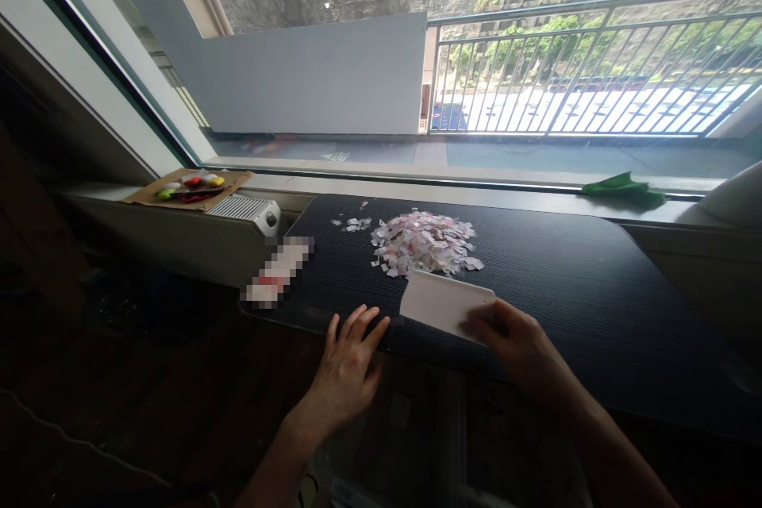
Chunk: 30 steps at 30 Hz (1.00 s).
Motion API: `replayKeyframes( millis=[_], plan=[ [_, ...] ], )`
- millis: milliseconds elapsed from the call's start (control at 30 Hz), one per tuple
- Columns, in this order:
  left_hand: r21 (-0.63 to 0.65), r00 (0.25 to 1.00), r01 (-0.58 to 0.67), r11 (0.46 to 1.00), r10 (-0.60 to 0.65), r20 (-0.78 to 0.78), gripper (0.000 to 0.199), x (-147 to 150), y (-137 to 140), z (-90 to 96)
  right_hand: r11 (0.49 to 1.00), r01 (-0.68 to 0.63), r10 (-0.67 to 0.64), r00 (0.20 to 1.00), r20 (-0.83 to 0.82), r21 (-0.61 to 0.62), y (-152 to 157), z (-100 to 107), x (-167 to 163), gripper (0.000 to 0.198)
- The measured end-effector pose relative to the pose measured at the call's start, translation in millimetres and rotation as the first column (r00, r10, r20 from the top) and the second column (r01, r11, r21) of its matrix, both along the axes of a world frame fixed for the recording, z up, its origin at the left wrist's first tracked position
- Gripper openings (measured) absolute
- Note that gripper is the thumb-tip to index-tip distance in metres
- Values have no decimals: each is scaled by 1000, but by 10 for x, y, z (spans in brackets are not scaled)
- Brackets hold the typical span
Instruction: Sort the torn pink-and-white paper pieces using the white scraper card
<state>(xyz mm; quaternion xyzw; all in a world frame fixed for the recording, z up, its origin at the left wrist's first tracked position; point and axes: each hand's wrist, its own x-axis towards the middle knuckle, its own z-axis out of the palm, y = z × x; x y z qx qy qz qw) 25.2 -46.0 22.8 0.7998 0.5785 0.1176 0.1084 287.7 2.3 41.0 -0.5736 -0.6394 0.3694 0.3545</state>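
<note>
Most of the small pink and white paper scraps [425, 242] already lie heaped mid-surface; a few stray bits [355, 224] remain apart. The right hand [517, 340] pinches a flat white plastic scraper card [444, 303] just before the heap; the left hand [348, 365] rests empty, fingers spread flat on the dark woodgrain surface [571, 286].

left hand [348, 361]: flat, palm down, fingers spread and pointing forward, on the table's near edge | right hand [515, 341]: curled, fingers pinched closed around something it holds, above the near edge | forearms: both bare, reaching in from below, well apart
</note>
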Motion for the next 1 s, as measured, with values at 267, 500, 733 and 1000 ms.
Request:
replayKeyframes(
  millis=[267, 500, 733, 1000],
  plan=[
    [35, 1000, 4, 999, -3, -11, 56, -7, -16, -46, 997, -64, 69, 992, 108, -50, -134, 103, 165, 18],
    [3, 1000, -10, 1000, 10, -17, 57, 15, -13, -3, 990, -78, 84, 995, 45, -118, -44, -43, 138, 20],
    [-12, 1000, -11, 1000, 11, -18, 56, 5, -17, -6, 971, -148, 149, 989, -5, -190, -146, -61, 155, 19],
    [21, 1000, -5, 1000, 5, -13, 58, 12, -16, -13, 984, 155, -156, 988, -1, -88, -221, 48, 310, 23]
  ],
)
